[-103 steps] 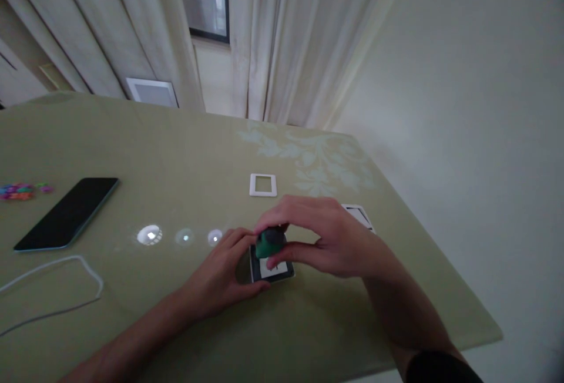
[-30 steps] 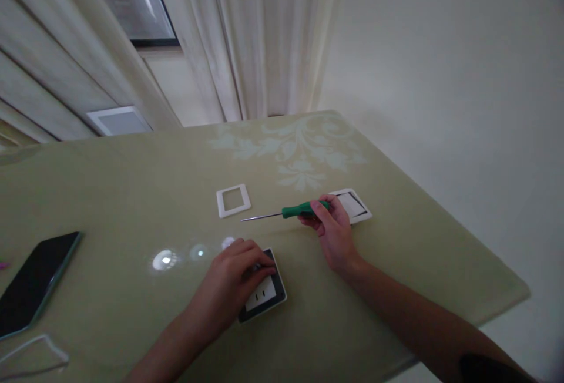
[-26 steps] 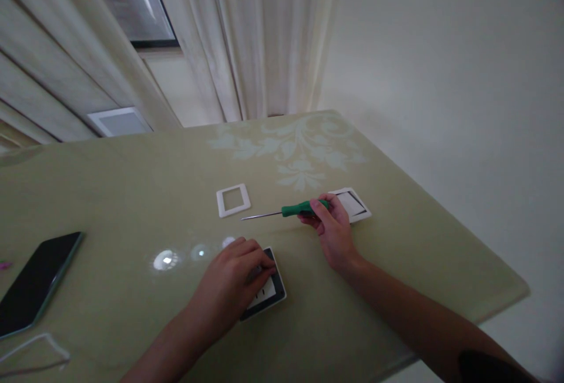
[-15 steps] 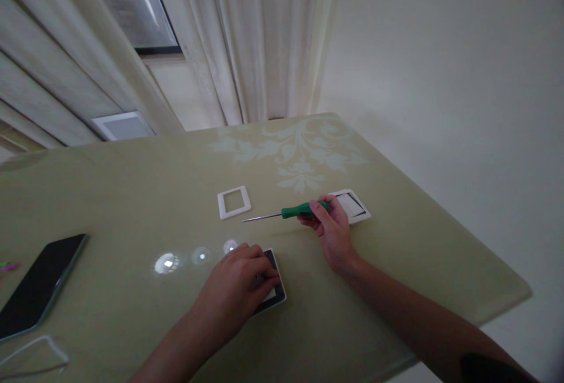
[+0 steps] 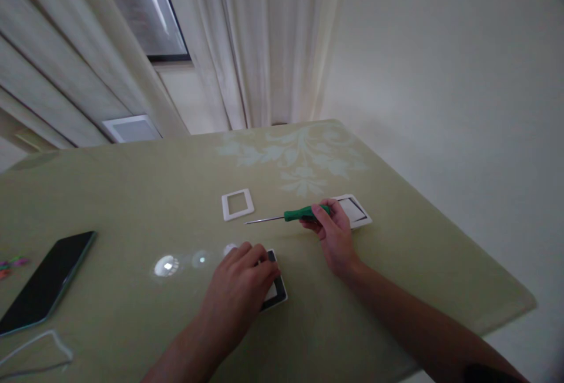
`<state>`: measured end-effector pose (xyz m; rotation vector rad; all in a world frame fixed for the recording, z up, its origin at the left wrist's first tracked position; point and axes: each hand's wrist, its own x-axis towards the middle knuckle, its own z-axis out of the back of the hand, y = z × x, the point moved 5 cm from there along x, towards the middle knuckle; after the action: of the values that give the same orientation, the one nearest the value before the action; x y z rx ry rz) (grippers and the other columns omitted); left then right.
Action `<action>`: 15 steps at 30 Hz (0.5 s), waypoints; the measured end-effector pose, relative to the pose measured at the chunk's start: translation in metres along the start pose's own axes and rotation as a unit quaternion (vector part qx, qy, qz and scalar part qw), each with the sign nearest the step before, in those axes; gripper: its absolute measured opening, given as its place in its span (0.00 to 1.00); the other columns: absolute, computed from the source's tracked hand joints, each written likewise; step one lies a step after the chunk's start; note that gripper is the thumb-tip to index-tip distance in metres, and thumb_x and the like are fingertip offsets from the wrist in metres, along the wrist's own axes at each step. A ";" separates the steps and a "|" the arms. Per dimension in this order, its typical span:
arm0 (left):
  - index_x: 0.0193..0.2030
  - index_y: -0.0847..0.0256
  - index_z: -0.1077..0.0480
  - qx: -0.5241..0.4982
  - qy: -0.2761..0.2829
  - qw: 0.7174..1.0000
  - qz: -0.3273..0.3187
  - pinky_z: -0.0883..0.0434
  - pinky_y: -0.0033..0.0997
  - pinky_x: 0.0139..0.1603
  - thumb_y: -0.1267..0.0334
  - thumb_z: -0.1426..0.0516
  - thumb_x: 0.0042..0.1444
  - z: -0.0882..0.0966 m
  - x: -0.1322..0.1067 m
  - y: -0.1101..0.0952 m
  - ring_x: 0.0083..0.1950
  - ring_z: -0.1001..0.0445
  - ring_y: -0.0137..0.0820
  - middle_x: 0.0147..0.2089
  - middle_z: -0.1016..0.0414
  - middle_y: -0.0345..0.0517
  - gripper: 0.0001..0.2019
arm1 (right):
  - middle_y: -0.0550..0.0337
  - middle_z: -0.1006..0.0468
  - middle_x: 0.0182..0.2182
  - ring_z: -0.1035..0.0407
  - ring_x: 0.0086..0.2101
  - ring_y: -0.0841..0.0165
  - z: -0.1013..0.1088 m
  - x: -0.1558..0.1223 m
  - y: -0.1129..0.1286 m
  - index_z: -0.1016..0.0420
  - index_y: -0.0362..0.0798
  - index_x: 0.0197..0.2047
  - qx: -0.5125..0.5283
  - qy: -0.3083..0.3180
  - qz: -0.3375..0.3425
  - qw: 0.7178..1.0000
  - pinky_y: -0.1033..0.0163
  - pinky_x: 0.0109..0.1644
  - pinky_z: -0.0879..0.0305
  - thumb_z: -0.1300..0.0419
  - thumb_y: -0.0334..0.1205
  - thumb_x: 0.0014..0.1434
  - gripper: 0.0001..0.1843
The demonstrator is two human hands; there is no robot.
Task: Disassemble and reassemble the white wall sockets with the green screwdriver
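My right hand is closed around the green handle of a screwdriver. Its metal shaft points left above the table, touching nothing. Partly behind that hand lies a white rectangular plate with a dark inner edge. My left hand is over a square switch-like panel with a white rim and black border. The left fingers are curled down onto the panel, and their tips, with whatever they pinch, are hidden. Beyond my left hand a white square frame with an open middle lies flat.
A dark phone or tablet rests at the left, with small colourful pieces beside it. A white cable lies at the near left. The table ends at a wall on the right and curtains at the back.
The view has shifted slightly. My left fingers have changed their pose over the panel, with the thumb now less visible. My right hand keeps holding the screwdriver in nearly the same place.
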<state>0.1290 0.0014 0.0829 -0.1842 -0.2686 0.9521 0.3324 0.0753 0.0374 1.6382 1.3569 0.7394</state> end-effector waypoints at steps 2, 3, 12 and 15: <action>0.43 0.57 0.18 0.041 -0.023 0.998 -0.045 0.29 0.44 0.41 0.71 0.35 0.66 0.001 -0.004 -0.007 0.41 0.24 0.43 0.40 0.19 0.46 0.05 | 0.68 0.19 0.32 0.20 0.31 0.70 0.000 0.000 0.000 0.29 0.51 0.39 0.000 0.002 0.001 1.000 0.64 0.36 0.18 0.18 0.53 0.50 0.28; 0.44 0.58 0.19 0.057 -0.035 0.996 -0.064 0.29 0.44 0.41 0.71 0.34 0.66 0.002 -0.006 -0.009 0.40 0.24 0.44 0.41 0.19 0.47 0.04 | 0.68 0.19 0.32 0.20 0.31 0.70 0.000 0.000 0.000 0.30 0.51 0.40 -0.001 0.002 0.003 1.000 0.64 0.36 0.18 0.18 0.54 0.50 0.28; 0.52 0.55 0.23 -0.047 -0.085 0.995 -0.030 0.24 0.48 0.50 0.65 0.37 0.70 -0.007 -0.021 -0.002 0.48 0.21 0.45 0.50 0.18 0.49 0.06 | 0.69 0.20 0.32 0.21 0.31 0.70 0.000 0.001 0.001 0.29 0.52 0.40 -0.005 0.009 0.016 1.000 0.63 0.36 0.18 0.19 0.53 0.51 0.27; 0.70 0.53 0.32 -0.075 -0.080 0.994 0.009 0.25 0.57 0.62 0.52 0.31 0.64 -0.009 -0.030 0.006 0.63 0.24 0.53 0.66 0.23 0.56 0.30 | 0.68 0.20 0.32 0.21 0.31 0.70 0.001 0.001 0.001 0.29 0.52 0.40 -0.006 0.007 0.019 1.000 0.63 0.36 0.17 0.19 0.53 0.51 0.27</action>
<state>0.1103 -0.0201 0.0680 -0.2492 -0.4878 0.9668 0.3335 0.0763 0.0375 1.6552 1.3327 0.7820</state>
